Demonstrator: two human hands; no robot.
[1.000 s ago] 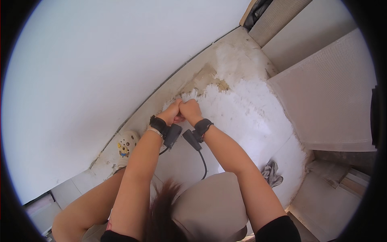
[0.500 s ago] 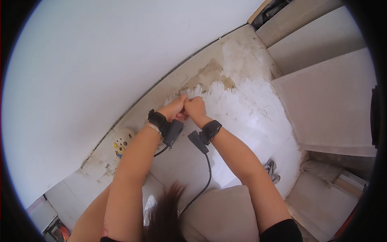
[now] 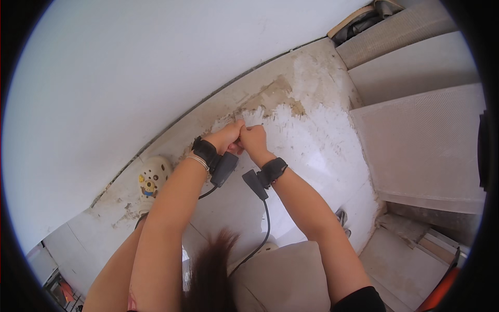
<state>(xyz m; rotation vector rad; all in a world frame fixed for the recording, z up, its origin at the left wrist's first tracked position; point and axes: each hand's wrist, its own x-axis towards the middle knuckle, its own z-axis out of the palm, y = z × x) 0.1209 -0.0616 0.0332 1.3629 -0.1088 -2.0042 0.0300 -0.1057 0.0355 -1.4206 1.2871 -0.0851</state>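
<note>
My left hand (image 3: 226, 137) and my right hand (image 3: 253, 140) are closed and pressed together low over the floor (image 3: 306, 151). Both seem to grip one small flat scraper-like tool, almost wholly hidden by the fingers. Just beyond the fingertips runs the ragged border between a white, streaky area and a brown, dirty patch (image 3: 270, 99). Each wrist wears a black strap with a dark box, and a cable leads from it.
A white wall (image 3: 130, 78) rises along the left and far side. Pale boards or panels (image 3: 421, 151) lean on the right. A clog with charms (image 3: 154, 179) is on my left foot. A crumpled grey cloth (image 3: 341, 218) lies beside my right forearm.
The view has shifted slightly, showing more of the clog. My hands stay clasped at nearly the same spot; the flat edge seen past the fingertips earlier is now hardly visible.
</note>
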